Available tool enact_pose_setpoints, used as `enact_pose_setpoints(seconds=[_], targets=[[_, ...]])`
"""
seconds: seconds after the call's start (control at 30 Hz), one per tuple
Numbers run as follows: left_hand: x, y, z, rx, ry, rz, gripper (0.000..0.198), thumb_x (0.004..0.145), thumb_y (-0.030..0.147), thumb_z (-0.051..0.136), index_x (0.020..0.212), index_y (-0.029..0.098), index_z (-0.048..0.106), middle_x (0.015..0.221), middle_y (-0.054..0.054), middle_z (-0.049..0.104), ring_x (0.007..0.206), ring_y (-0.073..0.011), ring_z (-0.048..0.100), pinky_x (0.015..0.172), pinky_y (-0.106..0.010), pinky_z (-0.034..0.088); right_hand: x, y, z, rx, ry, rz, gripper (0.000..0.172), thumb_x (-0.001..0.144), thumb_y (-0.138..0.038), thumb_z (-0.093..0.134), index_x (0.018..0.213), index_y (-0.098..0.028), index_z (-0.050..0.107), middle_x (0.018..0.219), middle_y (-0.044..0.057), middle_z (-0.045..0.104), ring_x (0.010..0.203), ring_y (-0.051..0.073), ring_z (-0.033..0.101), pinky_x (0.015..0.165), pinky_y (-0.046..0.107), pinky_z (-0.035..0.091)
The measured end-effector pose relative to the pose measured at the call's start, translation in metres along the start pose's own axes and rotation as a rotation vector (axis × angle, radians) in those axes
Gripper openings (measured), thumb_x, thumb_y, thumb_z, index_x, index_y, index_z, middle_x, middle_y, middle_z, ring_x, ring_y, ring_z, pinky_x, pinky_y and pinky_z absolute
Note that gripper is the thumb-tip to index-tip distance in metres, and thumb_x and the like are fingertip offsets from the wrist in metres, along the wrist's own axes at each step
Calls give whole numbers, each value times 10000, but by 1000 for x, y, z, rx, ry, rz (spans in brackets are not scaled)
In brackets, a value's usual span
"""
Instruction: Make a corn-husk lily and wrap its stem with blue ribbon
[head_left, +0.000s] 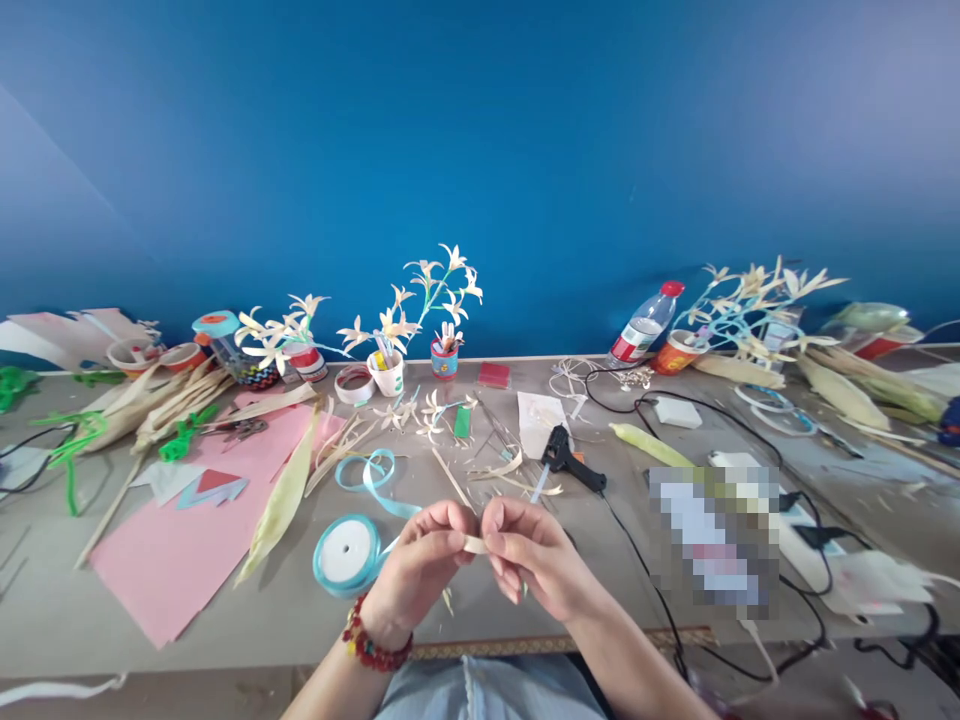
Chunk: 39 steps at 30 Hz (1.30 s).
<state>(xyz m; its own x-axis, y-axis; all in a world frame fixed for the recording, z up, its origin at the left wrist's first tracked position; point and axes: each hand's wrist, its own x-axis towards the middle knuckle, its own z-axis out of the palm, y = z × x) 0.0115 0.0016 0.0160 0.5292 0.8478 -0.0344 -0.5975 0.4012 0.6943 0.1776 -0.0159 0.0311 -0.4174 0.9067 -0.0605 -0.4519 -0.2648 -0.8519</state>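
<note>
A small pale strip of corn husk (475, 545) is pinched between my two hands at the front middle of the table. My left hand (427, 550) grips one end with thumb and forefinger. The other end sits in the fingertips of my right hand (536, 555), whose lower fingers curl beneath. Close beside my left hand lies a spool of light blue ribbon (346, 553), its loose ribbon (379, 480) curling behind. A black glue gun (570, 462) rests on the table beyond my right hand. Behind my fingers are scattered husk scraps (517, 470).
Cups with husk flowers (386, 372) stand along the blue wall, beside a plastic bottle (645, 325). Pink paper sheets (180, 560) and a long husk (281, 500) lie at left. Black cables (637, 550) and a white power strip (802, 555) occupy the right.
</note>
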Motion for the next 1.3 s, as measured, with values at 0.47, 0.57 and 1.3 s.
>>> enact_pose_setpoints(seconds=[0.47,0.57,1.3], targets=[[14,-19,-27,265,153,175,185,828,282,630,690,174,572,682,-18,508,707,-171,458,745,-301,368,138,-29,-106,-1456,334,-417,143,856,-182,626,769,-178,740,814,62,718,812,201,648,790,296,451],[13,-22,-31,282,184,186,195,815,307,641,687,176,575,681,-19,512,691,-169,450,729,-296,363,157,-21,-113,-1567,305,-414,134,843,-171,648,766,-185,758,808,57,732,808,198,657,801,291,441],[8,-22,-30,336,144,152,211,759,228,527,581,161,616,555,-49,591,562,-184,518,618,-313,379,4,-31,-116,-1314,532,-295,287,901,-311,518,953,-210,781,710,48,772,578,204,704,581,282,534]])
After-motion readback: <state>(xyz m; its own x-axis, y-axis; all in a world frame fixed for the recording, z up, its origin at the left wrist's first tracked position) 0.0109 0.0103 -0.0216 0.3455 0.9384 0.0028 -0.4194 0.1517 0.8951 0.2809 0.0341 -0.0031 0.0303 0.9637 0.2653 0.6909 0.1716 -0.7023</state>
